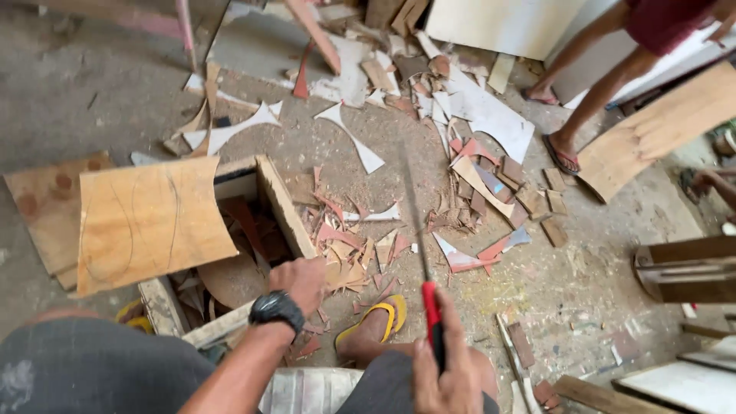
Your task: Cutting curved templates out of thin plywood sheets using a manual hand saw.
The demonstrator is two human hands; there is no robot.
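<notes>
Head view: the right hand [452, 376] is wrapped fully closed around the red-and-black handle of a handsaw [424, 261], whose thin, narrow blade runs forward and up from the grip over the littered floor [77, 92]. The left hand [300, 282], a black watch [277, 308] on its wrist, is curled shut on the upper edge of a wooden box frame [280, 203], near its corner. A curved plywood sheet [149, 222] with pencilled arcs lies across the frame's left part, touching it. By judgement, the handsaw is light, and its blade is stiff along the cut yet whippy sideways; the moulded handle is the only sound place to hold it. The plywood sheet looks thin, light and springy, with splintery edges, and is best held by an edge close to the frame for support. A foot in a yellow flip-flop [379, 322] rests just beside the blade's heel. Red and white laminate offcuts [460, 176] lie scattered beyond, and another person's legs [590, 84] stand well apart.
</notes>
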